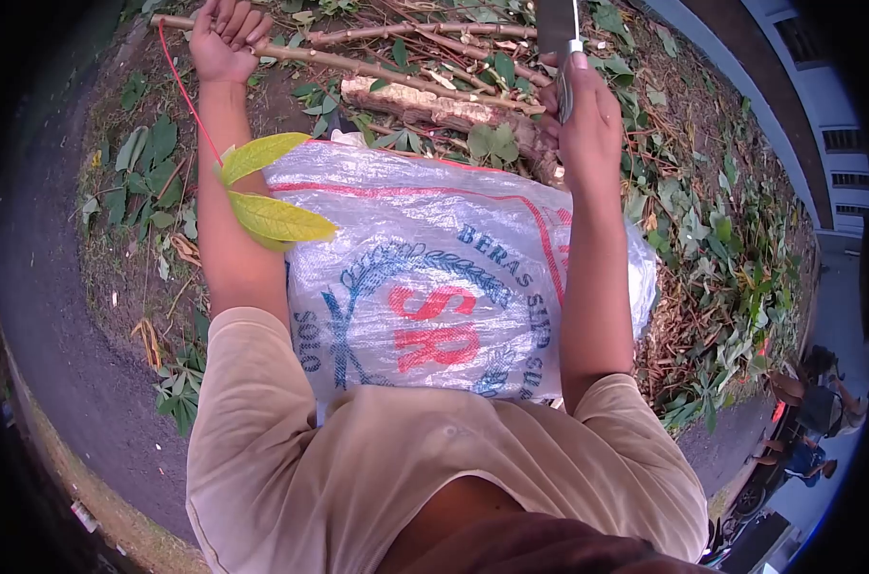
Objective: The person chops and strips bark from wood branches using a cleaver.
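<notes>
My left hand [229, 40] is closed around a long brown stick [377, 69] near its left end. A red leaf stalk [184, 91] hangs from that end, with yellow-green leaflets [276, 218] draped over my left forearm. In my right hand [587, 110] is a large knife, fingers wrapped round its handle; its wide dark blade [555, 27] points away from me and runs out of the top of the view. Between the hands lies a thick, hacked log [434, 103], partly under the stick. A white woven rice sack [406, 225] with red and blue print covers my lap.
More cut branches [425, 34] lie beyond the log. Heaped green leaves [721, 258] and wood chips spread over the ground at right. A paved road [52, 325] runs along the left. At far right are a building [788, 105] and other people [822, 411].
</notes>
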`<state>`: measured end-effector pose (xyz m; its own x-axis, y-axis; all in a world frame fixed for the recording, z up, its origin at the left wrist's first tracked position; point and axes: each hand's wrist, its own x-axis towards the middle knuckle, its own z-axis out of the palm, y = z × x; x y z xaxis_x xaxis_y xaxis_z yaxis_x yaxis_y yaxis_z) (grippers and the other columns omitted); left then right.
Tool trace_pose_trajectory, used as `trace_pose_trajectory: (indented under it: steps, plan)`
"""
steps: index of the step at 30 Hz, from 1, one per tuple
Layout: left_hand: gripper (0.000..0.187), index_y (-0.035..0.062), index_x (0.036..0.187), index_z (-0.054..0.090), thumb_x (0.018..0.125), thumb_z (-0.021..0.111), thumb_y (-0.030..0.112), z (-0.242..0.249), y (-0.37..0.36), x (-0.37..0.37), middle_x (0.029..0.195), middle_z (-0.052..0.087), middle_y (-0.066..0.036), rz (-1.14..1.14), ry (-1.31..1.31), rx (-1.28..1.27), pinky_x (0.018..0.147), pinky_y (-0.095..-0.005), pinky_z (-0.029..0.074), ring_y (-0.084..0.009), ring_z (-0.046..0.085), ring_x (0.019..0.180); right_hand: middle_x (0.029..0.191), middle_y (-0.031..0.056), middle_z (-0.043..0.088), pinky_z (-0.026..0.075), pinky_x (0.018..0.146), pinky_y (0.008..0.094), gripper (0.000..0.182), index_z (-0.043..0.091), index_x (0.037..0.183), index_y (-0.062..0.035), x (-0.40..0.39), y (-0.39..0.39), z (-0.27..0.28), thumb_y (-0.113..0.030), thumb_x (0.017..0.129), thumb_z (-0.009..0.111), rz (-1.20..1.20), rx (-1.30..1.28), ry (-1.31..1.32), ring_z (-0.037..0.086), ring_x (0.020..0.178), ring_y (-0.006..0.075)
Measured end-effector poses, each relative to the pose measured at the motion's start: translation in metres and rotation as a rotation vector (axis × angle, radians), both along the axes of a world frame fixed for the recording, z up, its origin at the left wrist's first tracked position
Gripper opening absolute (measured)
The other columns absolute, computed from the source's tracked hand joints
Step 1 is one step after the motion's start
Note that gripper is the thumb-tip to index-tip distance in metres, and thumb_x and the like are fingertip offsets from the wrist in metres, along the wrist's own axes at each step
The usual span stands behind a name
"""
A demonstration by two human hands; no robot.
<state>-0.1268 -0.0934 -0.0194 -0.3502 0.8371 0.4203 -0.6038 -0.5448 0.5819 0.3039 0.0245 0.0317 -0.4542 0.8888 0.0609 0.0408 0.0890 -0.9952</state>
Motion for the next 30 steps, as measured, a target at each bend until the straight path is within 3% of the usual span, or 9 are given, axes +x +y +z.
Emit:
trace_pose_trajectory:
  steps: [6, 8, 10, 13, 20, 23, 25, 27, 30]
  plan:
    - [0.049, 0.0176, 0.065, 0.035, 0.112, 0.042, 0.032, -0.002, 0.008, 0.006, 0.054, 0.026, 0.006, 0.076, 0.04, -0.116, 0.054, -0.0278, 0.029, -0.0085, 0.021, 0.045, 0.073, 0.0012, 0.049, 0.036, 0.05, 0.0249, 0.043, 0.058, 0.111, -0.0039, -0.027, 0.006, -0.042, -0.043, 0.114, 0.041, -0.189, 0.251, 0.409, 0.043, 0.055, 0.0086]
    - [0.049, 0.0179, 0.065, 0.035, 0.112, 0.042, 0.033, 0.0, 0.007, 0.009, 0.054, 0.026, 0.007, 0.085, 0.027, -0.139, 0.055, -0.0278, 0.029, -0.0087, 0.021, 0.046, 0.07, 0.003, 0.05, 0.039, 0.05, 0.0281, 0.047, 0.057, 0.109, -0.004, -0.021, 0.003, -0.135, -0.047, 0.113, 0.04, -0.079, 0.124, -0.116, 0.044, 0.054, 0.0115]
    - [0.05, 0.0181, 0.065, 0.035, 0.111, 0.042, 0.034, 0.002, 0.004, 0.002, 0.053, 0.026, 0.007, 0.094, 0.047, -0.085, 0.054, -0.028, 0.029, -0.0088, 0.021, 0.046, 0.069, -0.0002, 0.044, 0.032, 0.049, 0.0261, 0.048, 0.053, 0.105, -0.0077, -0.007, -0.007, -0.176, -0.055, 0.11, 0.043, 0.114, -0.506, -0.363, 0.04, 0.055, 0.0099]
    - [0.051, 0.0187, 0.064, 0.035, 0.11, 0.043, 0.037, 0.008, 0.001, 0.007, 0.053, 0.025, 0.007, 0.188, 0.036, -0.073, 0.054, -0.0282, 0.029, -0.0091, 0.021, 0.046, 0.069, -0.0006, 0.044, 0.031, 0.047, 0.0274, 0.044, 0.055, 0.106, -0.0084, -0.009, -0.004, -0.128, -0.052, 0.109, 0.048, 0.051, -0.638, -0.158, 0.038, 0.053, 0.0093]
    - [0.052, 0.0174, 0.064, 0.035, 0.11, 0.043, 0.039, 0.0, 0.01, 0.011, 0.054, 0.025, 0.006, 0.093, 0.029, -0.051, 0.054, -0.028, 0.028, -0.0095, 0.02, 0.046, 0.072, 0.0006, 0.045, 0.032, 0.049, 0.0266, 0.04, 0.053, 0.109, -0.0083, -0.01, 0.004, -0.006, -0.047, 0.112, 0.042, -0.108, 0.059, 0.232, 0.04, 0.055, 0.0088]
    - [0.051, 0.0168, 0.066, 0.037, 0.112, 0.041, 0.039, -0.003, 0.025, 0.027, 0.054, 0.025, 0.006, 0.092, 0.057, -0.141, 0.053, -0.0277, 0.029, -0.009, 0.021, 0.046, 0.071, 0.0008, 0.046, 0.036, 0.051, 0.0263, 0.042, 0.054, 0.105, -0.0043, -0.025, 0.011, -0.061, -0.043, 0.114, 0.041, -0.167, 0.259, 0.415, 0.042, 0.055, 0.0086]
    - [0.051, 0.0169, 0.066, 0.036, 0.112, 0.04, 0.039, -0.005, 0.029, 0.03, 0.054, 0.025, 0.006, 0.091, 0.046, -0.117, 0.053, -0.0277, 0.029, -0.009, 0.021, 0.046, 0.069, 0.0018, 0.048, 0.037, 0.05, 0.0283, 0.045, 0.055, 0.104, -0.0053, -0.018, 0.003, -0.134, -0.047, 0.112, 0.043, -0.094, 0.18, -0.015, 0.042, 0.054, 0.0102]
    - [0.051, 0.0174, 0.066, 0.035, 0.112, 0.04, 0.039, -0.008, 0.034, 0.044, 0.054, 0.025, 0.006, 0.135, 0.094, -0.196, 0.053, -0.0277, 0.03, -0.0087, 0.022, 0.046, 0.07, -0.0011, 0.043, 0.032, 0.048, 0.0279, 0.043, 0.052, 0.105, -0.0101, -0.011, -0.004, -0.157, -0.052, 0.11, 0.045, 0.129, -0.613, -0.3, 0.037, 0.053, 0.0091]
    - [0.051, 0.0174, 0.067, 0.034, 0.112, 0.04, 0.039, -0.01, 0.04, 0.05, 0.054, 0.024, 0.006, 0.169, 0.074, -0.171, 0.053, -0.0283, 0.029, -0.0089, 0.021, 0.046, 0.068, -0.002, 0.042, 0.031, 0.047, 0.0273, 0.042, 0.052, 0.106, -0.0103, -0.005, 0.013, -0.134, -0.052, 0.108, 0.048, 0.05, -0.677, -0.104, 0.037, 0.052, 0.0087]
